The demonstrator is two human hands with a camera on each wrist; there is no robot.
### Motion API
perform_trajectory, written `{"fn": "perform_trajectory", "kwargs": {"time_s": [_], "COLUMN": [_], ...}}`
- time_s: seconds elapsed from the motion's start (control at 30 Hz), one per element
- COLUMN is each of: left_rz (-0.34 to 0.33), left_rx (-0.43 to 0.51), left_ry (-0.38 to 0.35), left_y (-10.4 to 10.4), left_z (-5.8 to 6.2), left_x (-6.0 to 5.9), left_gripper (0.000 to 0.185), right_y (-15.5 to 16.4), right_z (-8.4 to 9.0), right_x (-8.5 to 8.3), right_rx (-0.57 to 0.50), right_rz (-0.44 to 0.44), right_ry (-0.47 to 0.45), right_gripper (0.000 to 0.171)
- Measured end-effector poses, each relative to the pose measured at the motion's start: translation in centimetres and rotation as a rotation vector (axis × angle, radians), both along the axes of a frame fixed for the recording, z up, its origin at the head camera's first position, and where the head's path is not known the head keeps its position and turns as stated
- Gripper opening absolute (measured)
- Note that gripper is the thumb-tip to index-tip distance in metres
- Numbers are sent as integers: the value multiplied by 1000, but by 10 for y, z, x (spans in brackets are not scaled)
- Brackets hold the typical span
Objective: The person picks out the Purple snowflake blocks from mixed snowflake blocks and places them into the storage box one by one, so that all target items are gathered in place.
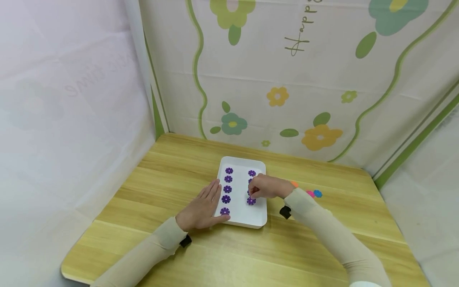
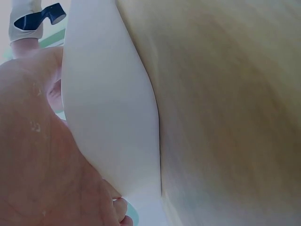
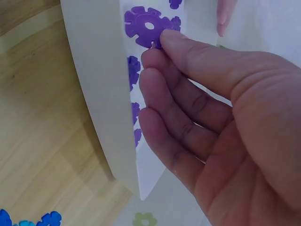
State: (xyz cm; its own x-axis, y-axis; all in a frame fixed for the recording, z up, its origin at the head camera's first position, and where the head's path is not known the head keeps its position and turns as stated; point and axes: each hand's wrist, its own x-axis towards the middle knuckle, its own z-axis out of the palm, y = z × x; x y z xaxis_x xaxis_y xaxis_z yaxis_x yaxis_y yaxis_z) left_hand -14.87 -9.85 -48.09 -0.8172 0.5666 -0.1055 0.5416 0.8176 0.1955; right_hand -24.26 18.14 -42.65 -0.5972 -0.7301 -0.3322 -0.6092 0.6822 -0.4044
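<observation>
A shallow white tray [image 1: 241, 217] lies on the table with two columns of purple flower-shaped notched discs in it. My left hand [image 1: 203, 205] rests on the tray's left rim, fingers extended and thumb over the near left corner, beside the lowest left disc [image 1: 224, 211]. In the left wrist view its palm [image 2: 42, 141] lies along the tray's outer wall [image 2: 113, 108]. Over the right column, my right hand [image 1: 267, 186] pinches a purple disc [image 3: 146, 27] between thumb and forefinger. Its other fingers curl loosely and partly cover the discs behind [image 3: 133, 70].
Right of the tray, partly behind the right forearm, lie an orange piece [image 1: 294, 183], a pink piece [image 1: 310, 194] and a blue piece [image 1: 317, 193]. A flower-printed cloth [image 1: 251, 87] hangs behind the wooden table [image 1: 172, 171], with white cloth at both sides.
</observation>
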Motion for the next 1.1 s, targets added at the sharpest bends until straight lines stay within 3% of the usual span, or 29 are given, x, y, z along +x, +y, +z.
{"fn": "perform_trajectory", "kwargs": {"time_s": [0.23,0.57,0.83,1.1], "left_rz": [5,3,-4,-9], "left_rx": [8,28,29,29], "left_ry": [-8,-7,2,3], "left_y": [-1,-1,-1,-1], "left_z": [1,3,2,2], "left_x": [1,3,3,3], "left_gripper": [109,108,108,108], "right_y": [-5,-6,7,44], "right_z": [-12,-17,-1,23], "right_x": [-1,-3,2,14], "right_rx": [55,50,-30,-101], "right_rz": [5,-1,-8,9], "right_ry": [50,83,90,178], "right_gripper": [10,8,7,14]}}
